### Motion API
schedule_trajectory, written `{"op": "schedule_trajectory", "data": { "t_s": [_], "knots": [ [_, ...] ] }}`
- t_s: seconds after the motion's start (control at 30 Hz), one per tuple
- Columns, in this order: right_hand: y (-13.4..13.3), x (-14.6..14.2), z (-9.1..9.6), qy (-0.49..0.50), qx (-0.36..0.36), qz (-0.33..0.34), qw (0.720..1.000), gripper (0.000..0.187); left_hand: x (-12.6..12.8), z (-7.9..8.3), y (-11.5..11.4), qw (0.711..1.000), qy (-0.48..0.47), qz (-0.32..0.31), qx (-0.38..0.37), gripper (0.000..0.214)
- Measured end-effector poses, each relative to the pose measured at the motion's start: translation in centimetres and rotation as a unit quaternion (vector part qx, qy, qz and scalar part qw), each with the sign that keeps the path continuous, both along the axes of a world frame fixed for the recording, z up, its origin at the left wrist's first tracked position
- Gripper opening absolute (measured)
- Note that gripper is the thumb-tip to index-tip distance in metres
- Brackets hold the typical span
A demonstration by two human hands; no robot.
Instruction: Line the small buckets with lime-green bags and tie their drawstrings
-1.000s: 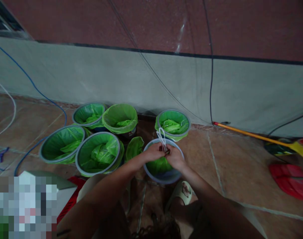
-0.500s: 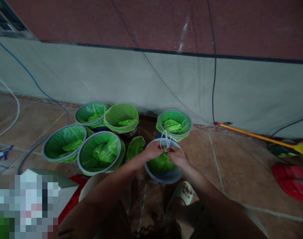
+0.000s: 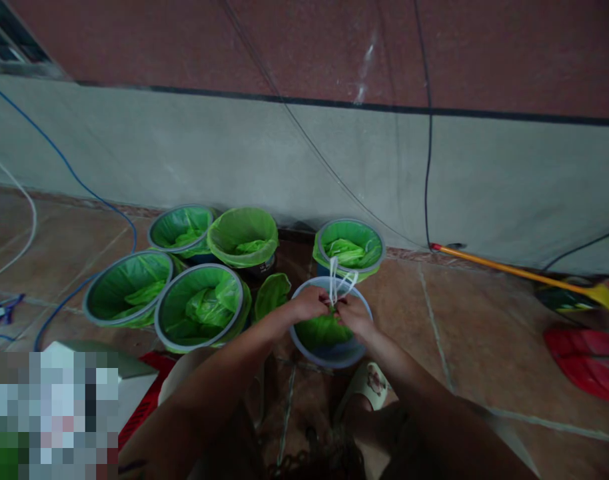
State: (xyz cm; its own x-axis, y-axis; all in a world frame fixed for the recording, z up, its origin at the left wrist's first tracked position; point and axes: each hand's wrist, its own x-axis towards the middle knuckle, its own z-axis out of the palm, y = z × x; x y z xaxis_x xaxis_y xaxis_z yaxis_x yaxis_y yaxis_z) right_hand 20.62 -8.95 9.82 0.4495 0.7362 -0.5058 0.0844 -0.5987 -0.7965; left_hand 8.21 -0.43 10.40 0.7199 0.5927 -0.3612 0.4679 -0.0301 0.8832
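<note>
A pale blue-grey bin (image 3: 329, 360) stands on the floor in front of me with a green plastic bag (image 3: 322, 333) gathered inside it. White drawstrings (image 3: 333, 277) stick up in loops from the bag's neck. My left hand (image 3: 312, 303) is closed on the drawstrings from the left. From the right, my right hand (image 3: 353, 313) pinches them too, its fingertips close to the left hand's. The fingertips partly hide the place where strings and bag meet.
Several green-lined bins (image 3: 199, 308) stand to the left, and another lined bin (image 3: 351, 247) is just behind. Along the right lie a broom (image 3: 514, 270) and a red dustpan (image 3: 584, 363). A blue cable (image 3: 79, 177) runs on the left; a red crate (image 3: 144, 393) sits lower left.
The white drawstring loops have shifted and spread, one now leaning to the right. My hands have moved only slightly and stay over the bin.
</note>
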Motion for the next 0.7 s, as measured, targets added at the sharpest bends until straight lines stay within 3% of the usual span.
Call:
{"op": "schedule_trajectory", "data": {
  "t_s": [0.2, 0.33, 0.47, 0.57, 0.7],
  "knots": [
    [0.3, 0.6, -0.1, 0.054, 0.016, -0.078, 0.995, 0.008, 0.3, 1.0, -0.1, 0.989, -0.026, 0.110, -0.097, 0.018],
    [0.5, 0.6, 1.4, 0.142, 0.060, -0.129, 0.980, 0.004, 0.6, 1.3, -0.1, 0.977, -0.032, 0.158, -0.142, 0.009],
    [0.8, 1.5, 3.0, 0.208, 0.127, -0.204, 0.948, 0.004, 0.3, 1.5, 0.3, 0.955, -0.037, 0.231, -0.182, 0.025],
    [1.0, 2.6, 3.7, 0.206, 0.145, -0.258, 0.933, 0.007, 0.0, 1.9, 0.7, 0.926, -0.063, 0.286, -0.239, 0.035],
    [1.0, 3.0, 3.8, 0.173, 0.172, -0.259, 0.935, 0.015, 0.0, 2.1, 0.7, 0.907, -0.103, 0.299, -0.278, 0.025]
  ]
}}
